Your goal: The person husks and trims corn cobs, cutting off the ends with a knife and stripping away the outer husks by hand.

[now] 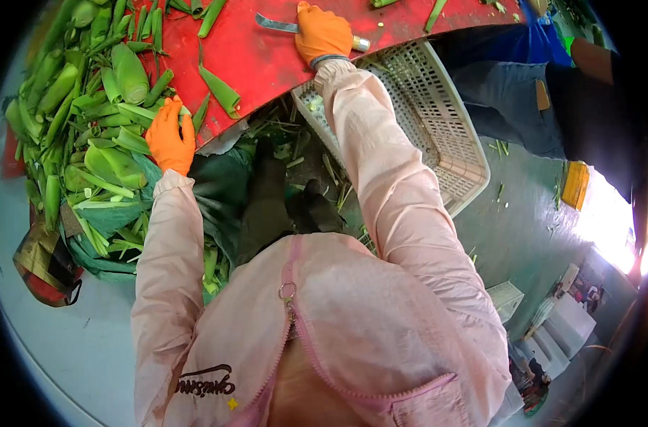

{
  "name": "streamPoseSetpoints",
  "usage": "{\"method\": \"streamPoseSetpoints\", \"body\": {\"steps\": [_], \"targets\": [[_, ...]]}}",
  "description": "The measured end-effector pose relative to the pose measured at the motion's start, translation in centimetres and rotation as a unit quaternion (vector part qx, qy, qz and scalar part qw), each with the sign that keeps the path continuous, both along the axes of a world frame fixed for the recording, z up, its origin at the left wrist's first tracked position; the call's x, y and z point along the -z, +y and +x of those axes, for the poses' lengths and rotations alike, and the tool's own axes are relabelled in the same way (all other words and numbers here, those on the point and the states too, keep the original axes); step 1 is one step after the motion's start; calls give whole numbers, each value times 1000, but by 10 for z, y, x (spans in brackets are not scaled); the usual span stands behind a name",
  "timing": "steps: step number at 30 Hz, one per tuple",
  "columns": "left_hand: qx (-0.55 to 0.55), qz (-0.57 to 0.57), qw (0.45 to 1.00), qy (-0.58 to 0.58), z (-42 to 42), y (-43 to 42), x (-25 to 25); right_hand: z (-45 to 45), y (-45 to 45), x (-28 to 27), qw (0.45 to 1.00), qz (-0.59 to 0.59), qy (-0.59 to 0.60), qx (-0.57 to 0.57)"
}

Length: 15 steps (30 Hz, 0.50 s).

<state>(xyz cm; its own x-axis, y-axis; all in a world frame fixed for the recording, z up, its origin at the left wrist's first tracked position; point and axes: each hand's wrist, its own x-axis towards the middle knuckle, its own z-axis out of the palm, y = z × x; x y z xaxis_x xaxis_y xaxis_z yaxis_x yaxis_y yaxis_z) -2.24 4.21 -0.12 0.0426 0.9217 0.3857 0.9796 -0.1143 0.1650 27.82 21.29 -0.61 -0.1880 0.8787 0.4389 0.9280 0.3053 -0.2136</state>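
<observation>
My right hand (324,34), in an orange glove, is closed round the handle of a knife (275,24) over the red table (267,71). The blade points left, and the handle's end sticks out on the right. My left hand (171,136), also in an orange glove, is at the table's left edge, against the heap of green husks (114,164). Its fingers are bent over a pale green stalk (137,112), partly hidden by them. A loose green leaf (221,91) hangs over the table's front edge, between my hands.
A white plastic crate (438,114) stands below the table, beside my right arm. Husks spill over a green sack (117,217) at left. Another person's clothed legs (512,99) are at upper right. A yellow object (576,185) and a small white crate (505,300) are on the floor.
</observation>
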Motion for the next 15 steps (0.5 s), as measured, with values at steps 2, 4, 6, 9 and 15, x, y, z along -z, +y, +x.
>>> {"method": "streamPoseSetpoints", "body": {"steps": [2,4,6,9,15], "targets": [[3,-5,1000,1,-2,0,2,-3,3,8,1000,7,-10,21],[-3,4,1000,17,-3,1,5,-3,4,7,1000,9,-10,22],[-6,1,1000,15,-2,0,7,-1,3,6,1000,17,-8,20],[-10,-3,1000,9,-1,0,4,-2,1,2,1000,12,-5,19],[-12,-12,1000,10,0,0,1,-4,8,17,1000,-13,-16,20]]}}
